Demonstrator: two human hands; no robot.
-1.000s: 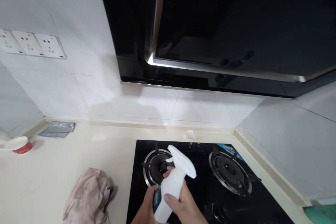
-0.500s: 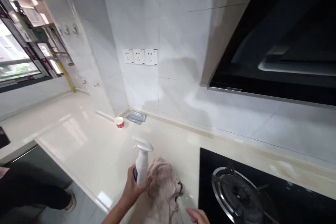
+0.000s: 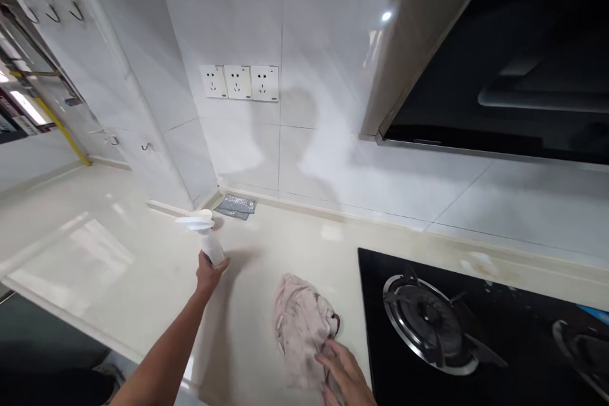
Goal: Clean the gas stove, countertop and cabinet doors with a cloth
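Observation:
My left hand (image 3: 209, 274) is wrapped round the lower part of a white spray bottle (image 3: 212, 246). The bottle stands upright over the pale countertop, its trigger head in front of the small paper cup, most of which is hidden. Whether its base touches the counter I cannot tell. A crumpled, stained pinkish cloth (image 3: 299, 323) lies on the counter beside the stove. At its lower right edge is my right hand (image 3: 345, 373), fingers apart and bent slightly, fingertips at or just over the fabric.
A black gas stove (image 3: 375, 304) with round burners sits at the right, below a dark range hood (image 3: 499, 76). Against the back wall lies a grey folded packet (image 3: 236, 206). Several sockets (image 3: 240, 82) are on the tiles. A wall column (image 3: 128, 76) with hooks juts out at the left.
My left hand has carried the spray bottle away from the cloth, left and toward the back wall. My right hand has come up to the cloth with its fingers spreading. The camera view has shifted.

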